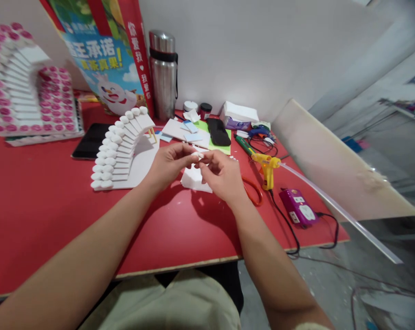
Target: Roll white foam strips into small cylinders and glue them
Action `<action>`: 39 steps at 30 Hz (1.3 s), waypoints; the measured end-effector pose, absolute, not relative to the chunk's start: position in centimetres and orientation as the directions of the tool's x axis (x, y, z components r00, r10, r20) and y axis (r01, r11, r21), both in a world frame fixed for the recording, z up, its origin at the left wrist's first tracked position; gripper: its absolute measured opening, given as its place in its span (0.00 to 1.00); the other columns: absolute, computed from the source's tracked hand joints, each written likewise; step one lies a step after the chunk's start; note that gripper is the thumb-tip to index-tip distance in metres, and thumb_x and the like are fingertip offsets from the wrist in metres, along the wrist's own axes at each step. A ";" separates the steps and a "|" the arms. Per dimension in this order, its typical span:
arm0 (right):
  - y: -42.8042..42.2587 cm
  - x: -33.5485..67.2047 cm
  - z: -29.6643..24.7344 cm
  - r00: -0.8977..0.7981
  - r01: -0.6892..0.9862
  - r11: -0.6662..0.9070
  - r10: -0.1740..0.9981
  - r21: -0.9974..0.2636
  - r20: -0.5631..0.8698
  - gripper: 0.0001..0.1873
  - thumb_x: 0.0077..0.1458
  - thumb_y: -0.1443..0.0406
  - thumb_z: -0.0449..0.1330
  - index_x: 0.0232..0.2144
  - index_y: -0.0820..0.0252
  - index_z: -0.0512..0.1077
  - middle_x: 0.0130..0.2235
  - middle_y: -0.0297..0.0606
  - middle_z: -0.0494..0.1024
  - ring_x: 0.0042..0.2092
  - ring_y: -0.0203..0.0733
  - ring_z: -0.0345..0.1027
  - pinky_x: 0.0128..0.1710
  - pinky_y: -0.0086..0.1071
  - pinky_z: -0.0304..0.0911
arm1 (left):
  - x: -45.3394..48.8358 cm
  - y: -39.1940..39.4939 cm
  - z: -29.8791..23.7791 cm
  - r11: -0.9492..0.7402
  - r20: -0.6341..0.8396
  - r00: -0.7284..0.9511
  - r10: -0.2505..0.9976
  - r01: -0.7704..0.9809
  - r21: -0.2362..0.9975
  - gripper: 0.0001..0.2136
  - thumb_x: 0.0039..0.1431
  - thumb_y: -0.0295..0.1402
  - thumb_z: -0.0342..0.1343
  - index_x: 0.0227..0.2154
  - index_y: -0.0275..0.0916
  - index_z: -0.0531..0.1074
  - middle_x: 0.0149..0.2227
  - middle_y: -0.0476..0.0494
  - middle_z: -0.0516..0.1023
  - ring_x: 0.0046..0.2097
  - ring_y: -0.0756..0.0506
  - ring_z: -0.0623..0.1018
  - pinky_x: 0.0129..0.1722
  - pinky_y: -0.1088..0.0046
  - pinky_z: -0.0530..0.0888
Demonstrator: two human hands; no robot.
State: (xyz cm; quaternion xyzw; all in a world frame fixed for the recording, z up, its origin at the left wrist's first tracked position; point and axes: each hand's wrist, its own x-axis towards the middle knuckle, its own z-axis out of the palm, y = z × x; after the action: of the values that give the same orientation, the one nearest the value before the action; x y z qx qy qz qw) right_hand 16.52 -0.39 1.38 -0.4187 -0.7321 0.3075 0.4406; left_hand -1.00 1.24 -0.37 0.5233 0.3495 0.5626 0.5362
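Observation:
A small white piece [198, 156] is pinched between the fingertips of my left hand [169, 164] and my right hand [224, 174]. Both hands are closed, and the fingers partly cover the piece. White paper [195, 179] lies on the table just below them. To the left of my left hand stands a white curved model staircase [122, 158], with white oval pads [106, 156] lined up along its outer side. Red-handled scissors [257, 192], partly hidden, rest beside my right wrist.
A yellow glue gun [267, 167] with a long clear glue stick and a purple power socket [298, 208] are at the right. A steel flask [162, 75], a black phone [218, 132] and a printed bag [106, 55] are behind. A pink-and-white staircase model [25, 87] stands far left.

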 end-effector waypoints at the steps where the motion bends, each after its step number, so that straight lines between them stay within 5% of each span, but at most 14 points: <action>1: -0.5 16.4 1.6 -0.246 0.241 0.402 0.906 -0.883 0.345 0.08 0.59 0.64 0.62 0.41 0.57 0.74 0.35 0.35 0.82 0.25 0.34 0.70 0.25 0.30 0.65 | -1.1 1.4 -0.4 -0.103 0.162 0.145 0.976 -0.346 0.932 0.10 0.52 0.35 0.73 0.31 0.36 0.80 0.29 0.46 0.80 0.31 0.50 0.75 0.34 0.74 0.72; 6: -0.6 16.4 2.5 -0.158 -0.069 0.263 0.950 -0.962 0.271 0.08 0.58 0.62 0.65 0.40 0.59 0.75 0.30 0.32 0.81 0.19 0.29 0.63 0.17 0.27 0.58 | -1.0 1.2 -0.2 0.316 -0.063 0.358 0.931 -0.710 0.629 0.13 0.55 0.34 0.72 0.27 0.34 0.74 0.27 0.49 0.70 0.26 0.55 0.68 0.30 0.78 0.71; 9: -0.4 16.5 2.5 -0.127 -0.121 0.246 0.957 -0.962 0.261 0.08 0.57 0.62 0.66 0.38 0.59 0.77 0.28 0.31 0.80 0.18 0.28 0.61 0.16 0.27 0.55 | -0.6 0.6 0.2 0.463 -0.080 0.485 0.871 -0.756 0.462 0.12 0.65 0.34 0.64 0.28 0.34 0.72 0.26 0.50 0.66 0.25 0.55 0.66 0.28 0.80 0.70; 13: -0.4 16.3 2.4 -0.164 -0.123 0.237 0.953 -0.964 0.255 0.07 0.57 0.62 0.66 0.38 0.59 0.78 0.27 0.31 0.79 0.18 0.28 0.61 0.17 0.27 0.55 | -0.2 0.2 0.5 0.529 -0.085 0.542 0.836 -0.755 0.387 0.15 0.71 0.35 0.56 0.28 0.32 0.71 0.26 0.48 0.66 0.24 0.55 0.67 0.27 0.79 0.71; 17: -0.7 15.9 2.5 -0.168 -0.096 0.247 0.951 -0.964 0.260 0.08 0.57 0.61 0.67 0.37 0.58 0.79 0.26 0.29 0.77 0.18 0.28 0.60 0.18 0.27 0.56 | -0.1 0.3 0.1 0.529 -0.125 0.532 0.837 -0.730 0.434 0.11 0.67 0.32 0.61 0.29 0.31 0.74 0.26 0.47 0.70 0.25 0.55 0.68 0.28 0.79 0.73; 23: -0.6 16.2 2.7 -0.099 0.016 0.239 0.967 -0.971 0.236 0.10 0.55 0.59 0.67 0.36 0.58 0.77 0.25 0.29 0.74 0.20 0.30 0.59 0.20 0.29 0.56 | -0.4 0.7 -0.8 0.358 -0.069 0.422 0.904 -0.657 0.663 0.16 0.44 0.34 0.78 0.29 0.33 0.77 0.29 0.47 0.77 0.29 0.54 0.73 0.35 0.76 0.76; 30: -0.3 16.4 2.2 -0.079 0.272 0.331 0.943 -0.904 0.322 0.07 0.55 0.60 0.67 0.32 0.57 0.75 0.25 0.30 0.74 0.21 0.32 0.59 0.20 0.29 0.55 | -0.3 0.9 -0.7 -0.014 0.119 0.233 0.965 -0.408 0.913 0.13 0.49 0.37 0.76 0.30 0.38 0.78 0.31 0.49 0.78 0.32 0.51 0.77 0.36 0.73 0.74; 39: -0.2 16.6 2.0 -0.126 0.365 0.424 0.905 -0.829 0.407 0.05 0.60 0.62 0.64 0.32 0.57 0.76 0.25 0.30 0.74 0.24 0.34 0.62 0.26 0.31 0.59 | -0.4 0.7 0.3 -0.172 0.217 0.164 0.962 -0.252 0.952 0.14 0.43 0.34 0.76 0.29 0.37 0.77 0.30 0.48 0.79 0.33 0.49 0.77 0.37 0.71 0.75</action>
State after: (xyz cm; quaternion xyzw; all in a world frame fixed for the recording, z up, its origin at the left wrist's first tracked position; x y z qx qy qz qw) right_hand 16.55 -0.22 1.96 -0.4567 -0.6951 0.2820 0.4782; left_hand -0.45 0.65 0.30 0.5296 0.3352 0.5529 0.5492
